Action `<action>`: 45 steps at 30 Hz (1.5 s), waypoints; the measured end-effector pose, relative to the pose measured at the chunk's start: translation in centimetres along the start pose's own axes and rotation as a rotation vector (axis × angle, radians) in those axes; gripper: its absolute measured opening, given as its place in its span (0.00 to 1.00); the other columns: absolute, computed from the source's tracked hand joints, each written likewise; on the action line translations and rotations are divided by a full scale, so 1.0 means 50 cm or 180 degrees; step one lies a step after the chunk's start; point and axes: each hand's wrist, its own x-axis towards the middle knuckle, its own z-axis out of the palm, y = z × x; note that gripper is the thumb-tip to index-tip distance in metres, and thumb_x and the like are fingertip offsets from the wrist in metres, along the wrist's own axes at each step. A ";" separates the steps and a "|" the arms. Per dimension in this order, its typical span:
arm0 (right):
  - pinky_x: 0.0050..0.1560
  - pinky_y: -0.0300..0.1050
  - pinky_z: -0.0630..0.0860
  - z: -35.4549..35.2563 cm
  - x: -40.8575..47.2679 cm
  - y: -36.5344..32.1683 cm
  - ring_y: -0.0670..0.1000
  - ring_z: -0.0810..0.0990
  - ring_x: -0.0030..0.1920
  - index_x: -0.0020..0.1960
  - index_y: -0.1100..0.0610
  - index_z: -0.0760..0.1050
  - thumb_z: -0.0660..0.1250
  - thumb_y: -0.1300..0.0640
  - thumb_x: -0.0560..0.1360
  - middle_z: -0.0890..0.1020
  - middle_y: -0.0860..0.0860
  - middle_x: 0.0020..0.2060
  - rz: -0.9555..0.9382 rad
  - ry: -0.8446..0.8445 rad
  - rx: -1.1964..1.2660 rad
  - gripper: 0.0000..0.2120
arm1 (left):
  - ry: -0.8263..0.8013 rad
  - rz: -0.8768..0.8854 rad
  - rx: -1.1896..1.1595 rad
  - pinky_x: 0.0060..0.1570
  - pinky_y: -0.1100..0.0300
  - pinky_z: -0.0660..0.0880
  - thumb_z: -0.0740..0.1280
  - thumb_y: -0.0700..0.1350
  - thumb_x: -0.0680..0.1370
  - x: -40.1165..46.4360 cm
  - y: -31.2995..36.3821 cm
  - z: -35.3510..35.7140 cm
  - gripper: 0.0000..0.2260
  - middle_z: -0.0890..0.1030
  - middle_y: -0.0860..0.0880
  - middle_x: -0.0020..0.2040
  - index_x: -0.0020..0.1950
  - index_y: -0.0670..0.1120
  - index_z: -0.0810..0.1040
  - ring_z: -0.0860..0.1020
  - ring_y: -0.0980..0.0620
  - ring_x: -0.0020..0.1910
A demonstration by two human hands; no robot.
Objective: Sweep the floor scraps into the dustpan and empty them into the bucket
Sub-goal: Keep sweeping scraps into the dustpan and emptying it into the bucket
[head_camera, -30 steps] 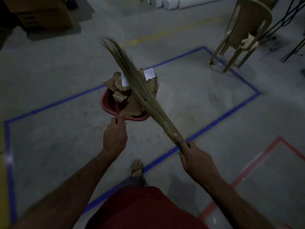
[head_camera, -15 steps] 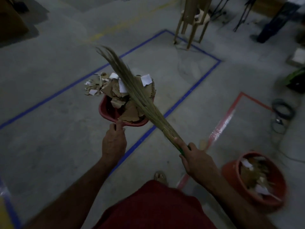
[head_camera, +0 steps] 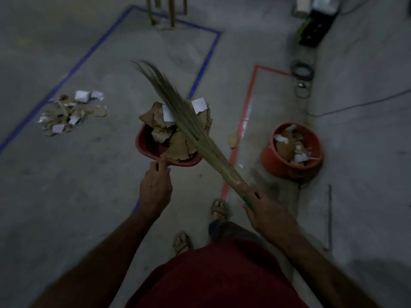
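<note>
Red dustpan (head_camera: 153, 150), heaped with scraps (head_camera: 175, 143), gripped at near rim by left hand (head_camera: 155, 190); broom (head_camera: 189, 127), handle clasped in right hand (head_camera: 269, 216), laid across load seemingly to pin it; bucket (head_camera: 289, 158) to right, part-filled; floor pile (head_camera: 71, 112) unswept.

Red dustpan (head_camera: 146, 145), orange bucket (head_camera: 272, 161), blue tape (head_camera: 66, 76)
</note>
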 end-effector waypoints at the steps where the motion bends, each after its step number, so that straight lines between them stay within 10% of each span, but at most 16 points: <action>1: 0.29 0.45 0.68 0.000 -0.022 0.017 0.52 0.73 0.33 0.78 0.39 0.47 0.65 0.50 0.79 0.74 0.51 0.45 0.0142 0.0053 0.0037 0.36 | -0.0043 0.0081 -0.0017 0.34 0.53 0.66 0.61 0.45 0.82 0.002 0.028 0.010 0.12 0.74 0.42 0.50 0.66 0.47 0.69 0.76 0.39 0.43; 13: 0.26 0.36 0.59 -0.021 -0.108 0.314 0.46 0.68 0.31 0.78 0.42 0.58 0.68 0.55 0.77 0.77 0.53 0.47 0.1100 0.0508 0.0537 0.34 | -0.0445 0.0919 0.0077 0.34 0.54 0.64 0.59 0.47 0.84 0.126 0.414 0.171 0.15 0.74 0.43 0.53 0.70 0.47 0.67 0.76 0.42 0.43; 20: 0.30 0.48 0.73 -0.035 -0.114 0.602 0.51 0.75 0.35 0.78 0.33 0.43 0.58 0.46 0.79 0.71 0.49 0.46 0.1630 0.0260 0.0884 0.34 | -0.0951 0.1248 0.0147 0.38 0.51 0.69 0.59 0.47 0.83 0.203 0.698 0.346 0.18 0.73 0.43 0.57 0.72 0.49 0.64 0.77 0.38 0.47; 26: 0.22 0.47 0.70 -0.069 -0.105 0.776 0.51 0.72 0.28 0.79 0.41 0.58 0.69 0.59 0.73 0.72 0.50 0.40 0.1756 0.0183 0.0834 0.39 | -0.1241 0.1305 0.0344 0.38 0.53 0.67 0.58 0.45 0.83 0.257 0.881 0.455 0.21 0.72 0.42 0.63 0.76 0.48 0.62 0.77 0.40 0.49; 45: 0.28 0.43 0.67 -0.036 0.101 0.937 0.51 0.72 0.32 0.77 0.43 0.60 0.71 0.56 0.75 0.75 0.54 0.42 0.2698 0.0057 0.0731 0.34 | -0.2079 0.2234 0.1886 0.47 0.50 0.69 0.59 0.39 0.81 0.562 1.081 0.686 0.18 0.72 0.41 0.66 0.71 0.46 0.67 0.77 0.39 0.58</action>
